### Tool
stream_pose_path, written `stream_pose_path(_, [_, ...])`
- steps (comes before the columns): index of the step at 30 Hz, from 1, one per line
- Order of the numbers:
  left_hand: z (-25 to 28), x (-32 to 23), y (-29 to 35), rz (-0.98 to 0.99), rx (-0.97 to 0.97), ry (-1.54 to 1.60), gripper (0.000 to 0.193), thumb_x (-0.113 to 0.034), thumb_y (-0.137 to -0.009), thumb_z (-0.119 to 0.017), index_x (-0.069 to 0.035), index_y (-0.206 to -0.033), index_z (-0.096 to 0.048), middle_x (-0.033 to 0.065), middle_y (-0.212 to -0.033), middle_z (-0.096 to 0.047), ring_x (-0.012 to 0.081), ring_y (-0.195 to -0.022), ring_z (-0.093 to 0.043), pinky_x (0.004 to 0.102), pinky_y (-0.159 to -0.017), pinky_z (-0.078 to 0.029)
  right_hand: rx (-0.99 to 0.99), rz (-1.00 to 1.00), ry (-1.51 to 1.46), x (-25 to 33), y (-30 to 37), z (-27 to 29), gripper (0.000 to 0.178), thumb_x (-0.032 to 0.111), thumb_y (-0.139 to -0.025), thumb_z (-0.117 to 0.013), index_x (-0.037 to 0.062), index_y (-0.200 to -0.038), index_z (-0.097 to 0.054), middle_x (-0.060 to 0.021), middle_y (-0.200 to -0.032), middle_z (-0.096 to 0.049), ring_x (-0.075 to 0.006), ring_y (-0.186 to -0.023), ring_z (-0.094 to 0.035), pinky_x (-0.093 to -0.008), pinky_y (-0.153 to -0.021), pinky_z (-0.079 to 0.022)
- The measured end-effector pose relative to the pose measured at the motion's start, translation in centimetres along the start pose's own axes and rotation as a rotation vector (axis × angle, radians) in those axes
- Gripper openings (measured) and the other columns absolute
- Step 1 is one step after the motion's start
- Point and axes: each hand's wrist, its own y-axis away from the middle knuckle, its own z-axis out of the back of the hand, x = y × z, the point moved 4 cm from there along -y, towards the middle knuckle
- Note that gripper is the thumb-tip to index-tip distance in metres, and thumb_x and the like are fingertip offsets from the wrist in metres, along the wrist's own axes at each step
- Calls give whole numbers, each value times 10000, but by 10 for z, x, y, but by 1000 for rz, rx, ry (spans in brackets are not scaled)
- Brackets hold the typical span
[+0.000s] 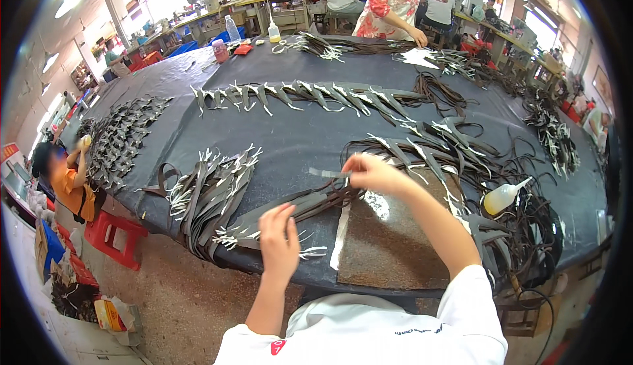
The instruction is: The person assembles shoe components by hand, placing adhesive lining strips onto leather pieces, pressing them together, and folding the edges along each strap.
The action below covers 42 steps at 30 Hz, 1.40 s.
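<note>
Head view: the right hand (pixel 370 174) pinches a pale grey strip (pixel 323 173), extending left from its fingertips, roughly parallel to the table's (pixel 277 137) near edge; the left hand (pixel 279 238), farther off, is loosely spread beside a strap bundle (pixel 316 202).

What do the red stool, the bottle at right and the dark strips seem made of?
Red stool: probably moulded plastic, smooth, one-coloured.
Bottle: translucent plastic, likely; yellowish liquid shows through.
Dark strips: matte, perhaps leather or imitation; they drape softly.
</note>
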Motion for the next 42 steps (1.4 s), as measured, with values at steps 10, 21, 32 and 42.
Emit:
stream_pose_path(10, [-106,-84,50,-154,628,588,295,-6,-855,-539,9,-1144,-598,174,-1075,-616,338,-1005,-607,378,-880,-486,152,70,161,-34,182,-28,313,122,-770,-706,44,-1060,-618,-125,-1083,-538,-292,-1039,-545,-377,-926,-440])
stream_pose_path(21, [-137,-121,69,-266,548,73,163,-131,-764,-659,-104,-916,-609,61,-934,-571,272,-960,-518,427,-814,-383,-182,172,305,-72,198,-8,141,54,-750,-651,33,-890,-641,-114,-919,-569,-302,-940,-526,-381,-846,-453])
stream_pose_path(32, [-125,-126,89,-728,448,-96,360,-56,-746,-611,64,-1084,-636,107,-990,-596,237,-948,-546,309,-809,-478,-301,602,886,-76,216,-7,242,103,-789,-621,79,-1018,-697,-6,-937,-610,-183,-958,-563,-325,-861,-458])
stream_pose_path(42, [-126,-136,79,-813,571,-152,440,-70,-727,-599,22,-1155,-629,42,-850,-532,183,-786,-500,253,-688,-452,-262,645,943,-79,218,-7,284,133,-780,-607,60,-1040,-696,-8,-977,-630,-166,-955,-580,-325,-881,-464])
